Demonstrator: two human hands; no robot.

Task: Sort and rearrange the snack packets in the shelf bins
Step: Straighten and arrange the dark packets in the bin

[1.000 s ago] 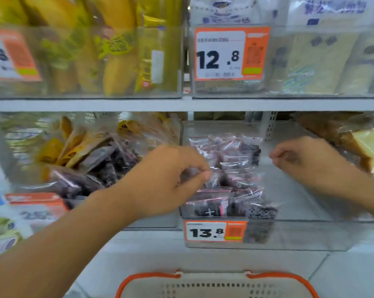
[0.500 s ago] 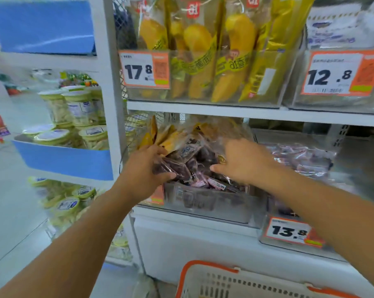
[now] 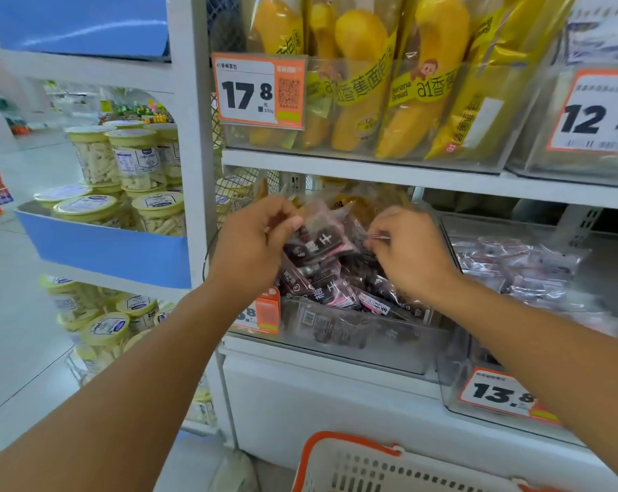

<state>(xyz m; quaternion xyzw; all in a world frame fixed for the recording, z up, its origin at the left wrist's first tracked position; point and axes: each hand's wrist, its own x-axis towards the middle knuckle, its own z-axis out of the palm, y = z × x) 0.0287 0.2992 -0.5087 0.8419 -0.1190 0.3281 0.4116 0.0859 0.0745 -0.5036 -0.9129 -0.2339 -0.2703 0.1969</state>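
Note:
A dark purple snack packet (image 3: pixel 318 241) is lifted above the heap in the clear left bin (image 3: pixel 364 335). My left hand (image 3: pixel 254 243) pinches its left edge and my right hand (image 3: pixel 406 250) pinches its right edge. Below it lie several more dark packets (image 3: pixel 339 291), with yellow-brown packets (image 3: pixel 357 204) at the back of the same bin. The clear bin to the right (image 3: pixel 460 388), tagged 13.8, holds several pale purple packets (image 3: pixel 520 268).
The shelf above carries a bin of banana bread bags (image 3: pixel 371 83) tagged 17.8. An orange-rimmed white basket (image 3: pixel 371 466) sits below in front of me. Left of the white upright (image 3: pixel 194 136), blue trays hold lidded snack tubs (image 3: pixel 133 161).
The view swung left from the 13.8 bin to the left bin. Both hands moved into that bin, took one dark packet by its edges and raised it.

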